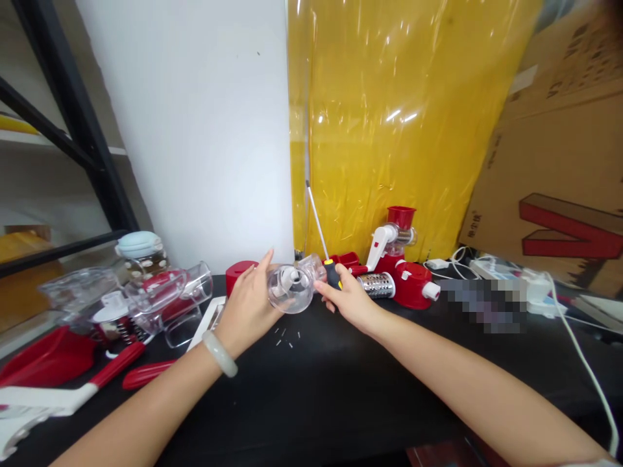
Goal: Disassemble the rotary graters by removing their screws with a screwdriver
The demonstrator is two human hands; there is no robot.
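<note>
My left hand (pixel 253 301) holds a clear plastic grater housing (pixel 291 299), its round opening facing me and a white piece showing inside. One finger of that hand sticks up behind the rim. In my right hand (pixel 351 297) is a screwdriver (pixel 333 274) with a black and yellow handle, its metal shaft pointing up. The right fingertips are close beside the housing; whether they touch it I cannot tell. Several small screws (pixel 291 344) lie loose on the black table (pixel 311 402) below. A red round part (pixel 237 275) stands behind my left hand.
An assembled red rotary grater (pixel 402 240), a metal grater drum (pixel 377 285) and a red base (pixel 413 285) stand at right. Clear housings (pixel 170 295), a red scoop (pixel 48 357) and white-red handles (pixel 117 373) crowd the left. White cables (pixel 579 350) and a cardboard box (pixel 549 149) are far right.
</note>
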